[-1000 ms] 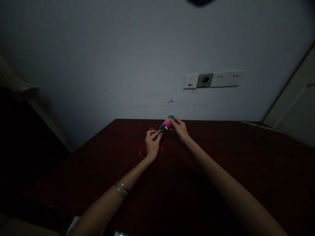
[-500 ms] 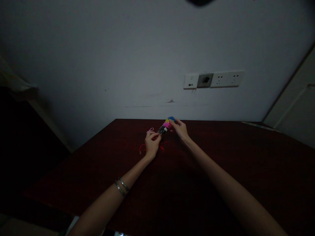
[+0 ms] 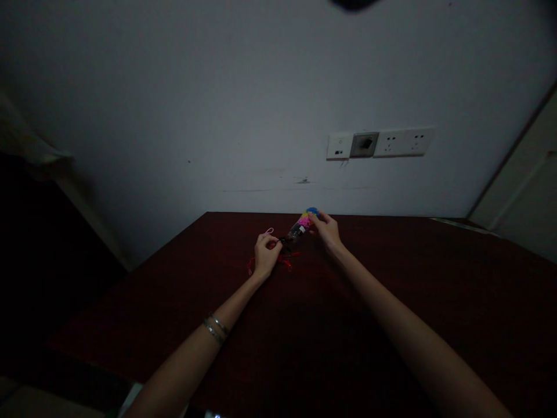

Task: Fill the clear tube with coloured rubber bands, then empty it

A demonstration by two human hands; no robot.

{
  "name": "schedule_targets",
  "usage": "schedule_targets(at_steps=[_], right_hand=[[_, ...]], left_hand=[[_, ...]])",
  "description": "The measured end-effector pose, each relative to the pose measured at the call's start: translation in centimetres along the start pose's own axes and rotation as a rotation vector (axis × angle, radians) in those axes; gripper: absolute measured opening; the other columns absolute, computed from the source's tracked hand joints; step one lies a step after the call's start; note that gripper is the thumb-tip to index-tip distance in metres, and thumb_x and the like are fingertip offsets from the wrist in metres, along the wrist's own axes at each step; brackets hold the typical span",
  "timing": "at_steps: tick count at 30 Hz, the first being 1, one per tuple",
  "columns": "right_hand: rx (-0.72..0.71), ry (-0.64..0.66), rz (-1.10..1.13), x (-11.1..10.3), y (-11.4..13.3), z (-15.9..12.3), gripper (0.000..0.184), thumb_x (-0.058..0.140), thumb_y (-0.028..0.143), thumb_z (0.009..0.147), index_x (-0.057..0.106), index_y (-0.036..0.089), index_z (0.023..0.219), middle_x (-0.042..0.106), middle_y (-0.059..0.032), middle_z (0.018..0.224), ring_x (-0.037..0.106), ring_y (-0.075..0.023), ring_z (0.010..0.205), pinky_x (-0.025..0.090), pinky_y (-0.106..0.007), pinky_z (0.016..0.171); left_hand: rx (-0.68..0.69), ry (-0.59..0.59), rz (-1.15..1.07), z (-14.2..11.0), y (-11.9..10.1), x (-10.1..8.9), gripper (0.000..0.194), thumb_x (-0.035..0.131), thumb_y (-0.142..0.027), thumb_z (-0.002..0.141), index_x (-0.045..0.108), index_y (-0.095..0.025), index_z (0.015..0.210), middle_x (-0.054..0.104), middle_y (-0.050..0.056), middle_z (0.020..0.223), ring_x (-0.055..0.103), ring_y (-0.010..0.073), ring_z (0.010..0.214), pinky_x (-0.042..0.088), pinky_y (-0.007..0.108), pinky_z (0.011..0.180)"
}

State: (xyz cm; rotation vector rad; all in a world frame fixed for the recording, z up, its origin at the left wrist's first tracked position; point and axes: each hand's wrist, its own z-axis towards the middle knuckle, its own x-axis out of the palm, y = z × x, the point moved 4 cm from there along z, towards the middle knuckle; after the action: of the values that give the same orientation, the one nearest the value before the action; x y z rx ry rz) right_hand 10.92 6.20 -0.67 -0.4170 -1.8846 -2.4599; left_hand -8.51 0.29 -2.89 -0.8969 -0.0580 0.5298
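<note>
My right hand grips a small clear container with blue, yellow and pink contents, holding it tilted by its coloured upper end. The container's kind is hard to tell in the dim light. Its clear end points down to the left, toward my left hand, whose fingers are pinched on a small dark thing near that end. What the dark thing is, I cannot make out. Red cords lie on the table under and beside my left hand. A pale pink loop shows just behind its fingers.
The dark red-brown table meets a grey wall at its back edge. Wall sockets and switches sit above it on the right. A pale strip lies along the far right edge.
My right hand has shifted right with the container, and my left hand slightly left. A wider gap separates them, and dark material now shows between the container's clear end and my left fingers.
</note>
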Motion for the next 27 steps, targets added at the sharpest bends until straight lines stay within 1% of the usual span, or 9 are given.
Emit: schedule_targets(at_steps=[4, 8, 12, 14, 16, 19, 21, 24, 27], right_hand=[[0.016, 0.004, -0.003, 0.1, 0.2, -0.2, 0.054, 0.067, 0.041, 0.064, 0.057, 0.016, 0.111, 0.064, -0.0021, 0.075, 0.06, -0.0126, 0.064, 0.05, -0.019, 0.046], [0.026, 0.016, 0.016, 0.3, 0.5, -0.5, 0.054, 0.068, 0.039, 0.064, 0.056, 0.016, 0.112, 0.065, -0.0033, 0.079, 0.061, -0.0126, 0.066, 0.05, -0.018, 0.046], [0.019, 0.034, 0.024, 0.5, 0.5, -0.5, 0.052, 0.069, 0.04, 0.064, 0.058, 0.017, 0.109, 0.065, -0.0035, 0.081, 0.061, -0.0128, 0.067, 0.05, -0.019, 0.046], [0.015, 0.035, 0.024, 0.5, 0.4, -0.4, 0.053, 0.068, 0.04, 0.063, 0.058, 0.017, 0.11, 0.065, -0.0031, 0.08, 0.061, -0.0131, 0.067, 0.051, -0.019, 0.046], [0.006, 0.029, 0.029, 0.5, 0.4, -0.3, 0.055, 0.068, 0.041, 0.063, 0.057, 0.017, 0.112, 0.065, -0.0027, 0.078, 0.061, -0.0133, 0.067, 0.051, -0.019, 0.047], [-0.02, 0.032, 0.052, 0.5, 0.4, -0.2, 0.059, 0.068, 0.042, 0.063, 0.056, 0.016, 0.114, 0.064, -0.002, 0.075, 0.061, -0.0127, 0.065, 0.051, -0.02, 0.049], [-0.053, 0.062, 0.074, 0.7, 0.7, -0.3, 0.06, 0.067, 0.043, 0.064, 0.054, 0.018, 0.117, 0.065, -0.0015, 0.076, 0.061, -0.0126, 0.065, 0.051, -0.021, 0.05], [-0.104, 0.131, 0.106, 1.1, 1.3, -0.5, 0.065, 0.067, 0.043, 0.064, 0.05, 0.02, 0.123, 0.066, -0.0015, 0.078, 0.061, -0.0138, 0.067, 0.052, -0.024, 0.056], [-0.155, 0.209, 0.13, 1.6, 2.2, -0.8, 0.073, 0.066, 0.042, 0.065, 0.041, 0.021, 0.131, 0.067, -0.004, 0.09, 0.063, -0.0166, 0.076, 0.053, -0.03, 0.066]], left_hand=[[-0.043, -0.004, -0.001, 0.4, 1.2, -0.3, 0.005, 0.056, -0.011, 0.065, 0.059, -0.015, 0.064, 0.053, 0.003, 0.076, 0.054, 0.0143, 0.073, 0.041, 0.025, 0.068], [-0.103, 0.011, -0.015, 0.6, 1.6, -0.5, 0.012, 0.053, -0.008, 0.064, 0.062, -0.015, 0.068, 0.058, 0.005, 0.081, 0.056, 0.0167, 0.082, 0.041, 0.027, 0.076], [-0.123, -0.014, -0.051, 0.4, 1.3, -0.6, 0.019, 0.051, -0.005, 0.063, 0.063, -0.015, 0.073, 0.061, 0.006, 0.086, 0.056, 0.0182, 0.088, 0.041, 0.029, 0.08], [-0.123, -0.026, -0.097, 0.1, 0.9, -0.4, 0.017, 0.051, -0.006, 0.064, 0.063, -0.016, 0.07, 0.061, 0.006, 0.087, 0.056, 0.0187, 0.089, 0.041, 0.029, 0.08], [-0.144, 0.002, -0.158, -0.3, 0.4, 0.1, 0.012, 0.053, -0.009, 0.064, 0.063, -0.016, 0.065, 0.062, 0.006, 0.083, 0.057, 0.0187, 0.086, 0.041, 0.03, 0.079], [-0.266, 0.097, -0.266, -1.1, -0.1, 1.2, 0.006, 0.059, -0.017, 0.064, 0.065, -0.016, 0.064, 0.062, 0.005, 0.073, 0.057, 0.0173, 0.076, 0.043, 0.028, 0.07], [-0.4, 0.158, -0.375, -1.8, -0.1, 2.1, 0.011, 0.062, -0.023, 0.063, 0.067, -0.015, 0.069, 0.062, 0.004, 0.071, 0.057, 0.0157, 0.07, 0.043, 0.025, 0.062], [-0.584, 0.202, -0.582, -2.6, 0.0, 2.9, 0.02, 0.064, -0.026, 0.062, 0.067, -0.014, 0.077, 0.062, 0.006, 0.079, 0.056, 0.0135, 0.067, 0.042, 0.022, 0.055], [-0.699, 0.205, -0.749, -3.0, -0.1, 3.1, 0.021, 0.065, -0.021, 0.061, 0.064, -0.015, 0.082, 0.062, 0.006, 0.088, 0.056, 0.0118, 0.069, 0.042, 0.021, 0.057]])
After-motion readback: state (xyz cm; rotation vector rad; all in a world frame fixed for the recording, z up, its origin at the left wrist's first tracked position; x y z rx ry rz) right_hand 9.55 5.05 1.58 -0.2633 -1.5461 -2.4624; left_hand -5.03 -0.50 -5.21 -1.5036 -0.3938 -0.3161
